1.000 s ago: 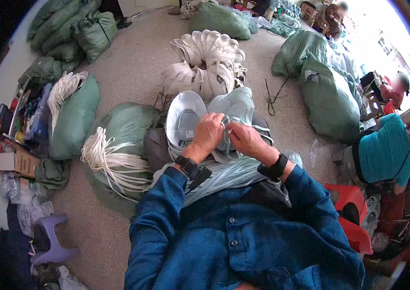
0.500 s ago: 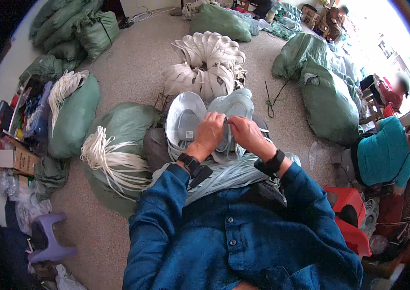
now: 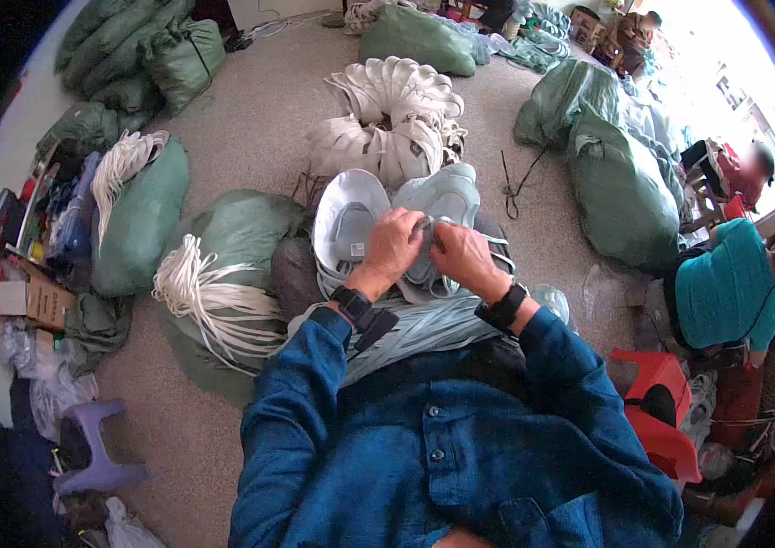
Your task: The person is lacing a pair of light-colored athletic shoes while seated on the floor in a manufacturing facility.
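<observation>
A pale grey-green shoe upper (image 3: 450,185) rests over my lap, its toe pointing away from me. My left hand (image 3: 391,243) is closed at the left edge of its lace opening, fingertips pinching the upper there. My right hand (image 3: 466,260) is closed close by on the right side, thumb and fingers pinched on a shoelace; the gripped part is mostly hidden by the fingers. Against my left hand lies a white shoe upper (image 3: 347,194), opening up, with a small label inside. Across my lap stretches a thick bundle of pale laces (image 3: 424,331).
Beyond my hands stands a ring of cream shoe uppers (image 3: 387,146). Cream laces (image 3: 209,297) drape over a green sack (image 3: 241,224) at my left. More green sacks (image 3: 629,192) stand right. A red stool (image 3: 657,379) and a person in teal (image 3: 730,283) are at right; a purple stool (image 3: 95,447) sits left.
Both hands have shifted slightly and my fingers have turned at the lace opening. They stay close together on the same shoe upper.
</observation>
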{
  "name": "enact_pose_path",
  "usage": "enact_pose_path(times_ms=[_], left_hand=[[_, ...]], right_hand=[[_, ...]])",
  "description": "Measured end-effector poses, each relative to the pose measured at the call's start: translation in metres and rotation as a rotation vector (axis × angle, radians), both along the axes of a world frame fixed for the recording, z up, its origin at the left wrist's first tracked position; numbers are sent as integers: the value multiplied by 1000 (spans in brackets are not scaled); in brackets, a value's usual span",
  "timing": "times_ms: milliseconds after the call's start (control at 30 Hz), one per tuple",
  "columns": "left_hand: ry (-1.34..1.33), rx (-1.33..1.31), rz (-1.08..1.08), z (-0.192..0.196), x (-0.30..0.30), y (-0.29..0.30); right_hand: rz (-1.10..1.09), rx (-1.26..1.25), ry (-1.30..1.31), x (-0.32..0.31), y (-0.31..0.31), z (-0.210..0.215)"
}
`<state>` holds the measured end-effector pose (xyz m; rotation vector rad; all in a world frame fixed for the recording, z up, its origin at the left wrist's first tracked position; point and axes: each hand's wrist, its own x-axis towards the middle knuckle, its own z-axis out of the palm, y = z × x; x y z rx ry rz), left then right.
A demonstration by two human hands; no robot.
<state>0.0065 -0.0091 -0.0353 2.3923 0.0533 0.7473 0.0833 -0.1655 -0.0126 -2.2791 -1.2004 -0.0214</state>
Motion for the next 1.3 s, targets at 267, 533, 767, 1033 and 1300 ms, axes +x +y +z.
enact_pose_path(times_ms=[267, 533, 767, 1033, 1300], left_hand=[[-45, 173, 47, -6, 1, -7], [-41, 393, 120, -6, 4, -14], [18, 356, 70, -1, 6, -12], [29, 241, -38, 2, 3, 1], [151, 360, -47, 13, 4, -2]], right_hand=[[350, 456, 1164, 39, 2, 87], [84, 470, -146, 29, -4, 69], [119, 172, -9, -5, -4, 12], [37, -41, -134, -2, 7, -3], [-15, -92, -175, 4, 15, -18]])
